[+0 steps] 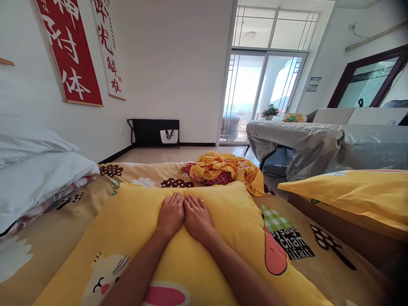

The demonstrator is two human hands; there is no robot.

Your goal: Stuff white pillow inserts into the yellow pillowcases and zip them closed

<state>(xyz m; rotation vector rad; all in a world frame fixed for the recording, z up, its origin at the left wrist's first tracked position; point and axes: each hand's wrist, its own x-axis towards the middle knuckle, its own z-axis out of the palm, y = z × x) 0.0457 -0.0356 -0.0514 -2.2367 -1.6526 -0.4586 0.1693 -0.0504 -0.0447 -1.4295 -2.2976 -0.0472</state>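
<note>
A plump yellow pillow with cartoon animal prints lies flat on the bed in front of me. My left hand rests palm down near the middle of its far half, fingers stretched out and pointing away from me. Right beside it, my right hand also presses flat on the pillow, with its fingers extended. The two hands touch along their thumb sides. Under them the pillow's surface dips a little. Neither hand grips anything.
Crumpled yellow fabric lies beyond the pillow on the tan patterned bedsheet. White pillows are stacked at left. Another yellow pillow is at right. Behind it stands a table under grey plastic covering.
</note>
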